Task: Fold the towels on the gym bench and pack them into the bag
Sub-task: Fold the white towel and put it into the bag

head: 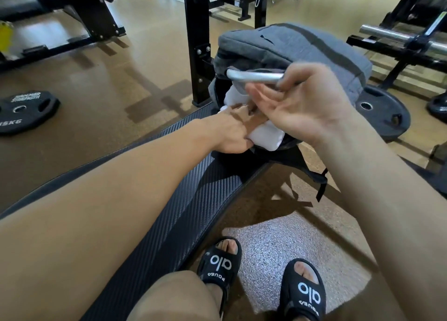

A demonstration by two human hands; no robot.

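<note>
White towel (258, 137) at 12 o'clock, in a heather-grey bag (302, 47) crossed by a darker grey stripe. Black table (188, 200) with a carbon-weave pattern. Speckled tan floor (116, 88). Black plate (24, 112) at 9 o'clock, white lettering. Black sandals (219, 264), white logos.

The right hand (304, 105) is motion-blurred and covers part of the folded white towel (263, 137) and the mouth of the grey bag (302, 47). What lies deeper inside the bag is hidden. The left hand's (238, 132) fingertips are concealed behind the right. The weight plate (21, 110) is cut by the left edge.
</note>
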